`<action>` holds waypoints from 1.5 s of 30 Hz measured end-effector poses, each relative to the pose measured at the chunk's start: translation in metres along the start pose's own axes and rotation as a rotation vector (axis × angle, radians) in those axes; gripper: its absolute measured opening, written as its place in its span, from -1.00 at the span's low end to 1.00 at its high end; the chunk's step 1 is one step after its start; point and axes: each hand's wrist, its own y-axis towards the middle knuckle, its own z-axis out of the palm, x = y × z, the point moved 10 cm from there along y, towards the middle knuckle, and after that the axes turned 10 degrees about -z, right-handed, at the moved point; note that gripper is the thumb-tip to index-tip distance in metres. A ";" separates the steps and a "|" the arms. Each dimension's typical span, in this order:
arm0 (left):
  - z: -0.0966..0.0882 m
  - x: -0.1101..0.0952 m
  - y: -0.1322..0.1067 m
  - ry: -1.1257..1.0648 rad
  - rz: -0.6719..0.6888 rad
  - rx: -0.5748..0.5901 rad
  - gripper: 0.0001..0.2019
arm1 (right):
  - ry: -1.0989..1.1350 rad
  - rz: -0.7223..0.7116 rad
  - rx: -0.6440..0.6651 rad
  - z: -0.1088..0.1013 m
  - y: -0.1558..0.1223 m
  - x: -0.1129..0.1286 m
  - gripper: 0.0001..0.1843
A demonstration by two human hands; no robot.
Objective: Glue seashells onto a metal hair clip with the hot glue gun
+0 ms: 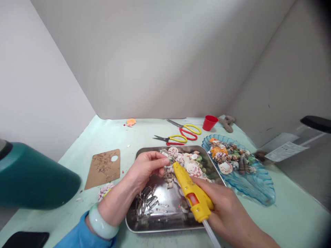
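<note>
My right hand (224, 203) is wrapped around a yellow hot glue gun (190, 191), with a clear glue stick (210, 234) coming out of its back end. The gun's nozzle points away from me, close to the fingertips of my left hand (151, 165). Thumb and forefinger of that hand are pinched together on something small, too fine to make out. Both hands are over a metal tray (176, 227). Seashells (195, 168) fill its far and right parts, while silvery pin backs (147, 203) lie in its near left corner.
Beyond the tray lie two pairs of scissors (177, 138) and a red cup (210, 123). A blue scalloped dish (261, 186) on the right holds more shells. At left are a brown board (103, 168) and a large green cylinder (38, 175). Walls enclose the table.
</note>
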 end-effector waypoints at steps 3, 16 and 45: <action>0.000 -0.001 0.000 -0.002 0.006 0.002 -0.79 | -0.007 0.000 0.004 0.001 0.000 -0.001 -0.38; -0.001 -0.001 0.001 -0.006 0.015 -0.002 -0.79 | 0.011 0.009 0.000 0.001 -0.003 -0.003 -0.38; -0.006 -0.002 0.001 -0.005 0.025 -0.048 -0.80 | -0.043 -0.019 -0.005 -0.001 0.000 0.002 -0.42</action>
